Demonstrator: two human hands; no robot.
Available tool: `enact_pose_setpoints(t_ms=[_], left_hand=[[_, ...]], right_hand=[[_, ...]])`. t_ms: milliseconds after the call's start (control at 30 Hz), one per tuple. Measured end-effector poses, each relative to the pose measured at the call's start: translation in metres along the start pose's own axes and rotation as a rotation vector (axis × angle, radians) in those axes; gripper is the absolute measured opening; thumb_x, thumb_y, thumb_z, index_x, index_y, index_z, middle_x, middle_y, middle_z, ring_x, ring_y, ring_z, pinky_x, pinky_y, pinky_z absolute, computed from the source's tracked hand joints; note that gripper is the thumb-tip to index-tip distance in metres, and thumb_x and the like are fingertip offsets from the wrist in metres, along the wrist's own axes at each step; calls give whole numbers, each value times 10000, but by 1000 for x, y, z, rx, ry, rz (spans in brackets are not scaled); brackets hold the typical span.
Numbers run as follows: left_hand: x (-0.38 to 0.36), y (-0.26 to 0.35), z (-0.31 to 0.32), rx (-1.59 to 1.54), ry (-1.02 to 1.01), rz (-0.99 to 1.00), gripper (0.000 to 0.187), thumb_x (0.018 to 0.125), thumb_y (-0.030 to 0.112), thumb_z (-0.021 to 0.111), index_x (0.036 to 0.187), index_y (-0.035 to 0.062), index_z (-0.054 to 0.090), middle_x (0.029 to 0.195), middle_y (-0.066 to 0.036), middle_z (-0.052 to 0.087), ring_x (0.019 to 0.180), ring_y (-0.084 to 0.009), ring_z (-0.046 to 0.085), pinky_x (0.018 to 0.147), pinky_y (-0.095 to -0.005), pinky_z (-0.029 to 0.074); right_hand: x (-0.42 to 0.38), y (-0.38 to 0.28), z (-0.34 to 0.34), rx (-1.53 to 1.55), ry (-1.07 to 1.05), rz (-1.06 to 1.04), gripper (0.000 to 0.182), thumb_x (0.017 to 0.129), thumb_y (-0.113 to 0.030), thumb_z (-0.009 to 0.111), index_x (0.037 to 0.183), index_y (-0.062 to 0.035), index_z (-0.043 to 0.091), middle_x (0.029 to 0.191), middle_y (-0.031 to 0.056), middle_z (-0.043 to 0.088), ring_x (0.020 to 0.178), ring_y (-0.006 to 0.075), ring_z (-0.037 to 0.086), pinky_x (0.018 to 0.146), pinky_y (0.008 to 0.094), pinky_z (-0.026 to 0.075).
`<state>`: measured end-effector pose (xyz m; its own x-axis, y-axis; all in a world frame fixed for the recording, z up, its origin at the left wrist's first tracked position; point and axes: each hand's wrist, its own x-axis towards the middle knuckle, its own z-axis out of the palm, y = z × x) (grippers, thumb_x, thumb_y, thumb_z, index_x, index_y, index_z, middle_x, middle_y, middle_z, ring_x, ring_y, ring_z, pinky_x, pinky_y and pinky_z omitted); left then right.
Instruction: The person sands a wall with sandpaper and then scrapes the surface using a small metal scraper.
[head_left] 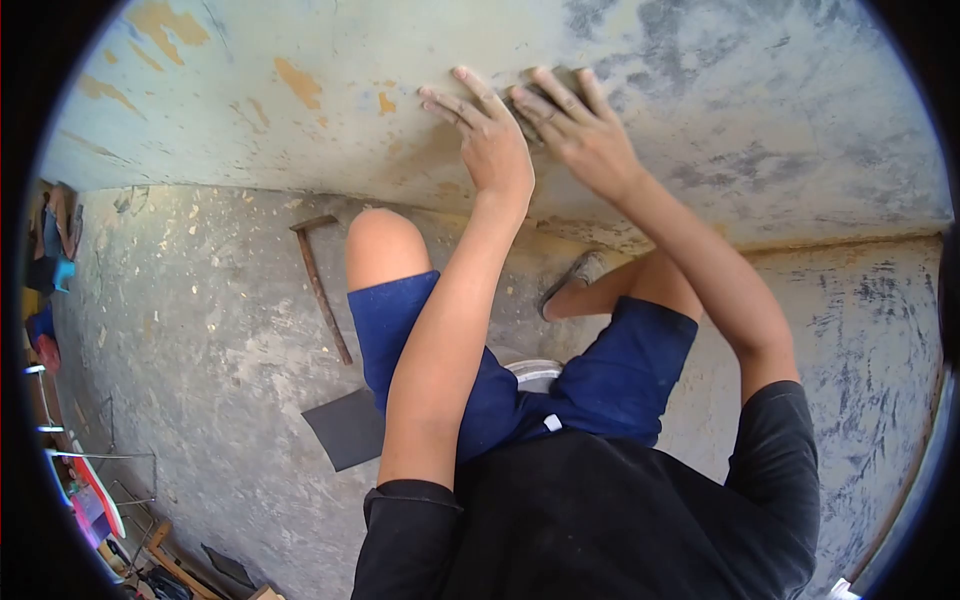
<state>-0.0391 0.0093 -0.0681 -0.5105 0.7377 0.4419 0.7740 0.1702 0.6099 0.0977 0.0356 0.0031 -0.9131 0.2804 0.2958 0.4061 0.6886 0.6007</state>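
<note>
Both hands are at a pale, patchy wall with orange and dark grey marks. My left hand has its dusty fingers spread and stretched toward the wall, holding nothing visible. Close beside it on the right, my right hand rests against the surface near the dark patches. Its fingers are spread too, and a small dark area shows beneath them; whether that is an object or a mark I cannot make out.
A hammer with a wooden handle lies on the grey floor left of my knee. A dark flat sheet is by my left thigh. Metal racks and assorted items line the far left edge. A round pale rim shows beneath me.
</note>
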Motion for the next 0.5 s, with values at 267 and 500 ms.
enact_pose_setpoints(t_ms=[267,500], left_hand=[[-7,-24,-52,83,-132,39,833,1019,37,585,1662,-96,72,1629,-495,179,1493,-595,356,1124,-519,508],[-16,-33,-53,-565,-705,-270,598,963,352,812,1280,-140,690,1219,-308,743,1152,-331,738,998,-368,560]], right_hand=[[-51,-45,-20,449,101,286,354,1000,-143,602,1301,-2,723,1478,146,648,1486,348,514,1249,519,390],[-81,-60,0,1477,-81,1262,408,1144,-324,544,1234,26,734,1057,110,790,988,189,740,866,337,591]])
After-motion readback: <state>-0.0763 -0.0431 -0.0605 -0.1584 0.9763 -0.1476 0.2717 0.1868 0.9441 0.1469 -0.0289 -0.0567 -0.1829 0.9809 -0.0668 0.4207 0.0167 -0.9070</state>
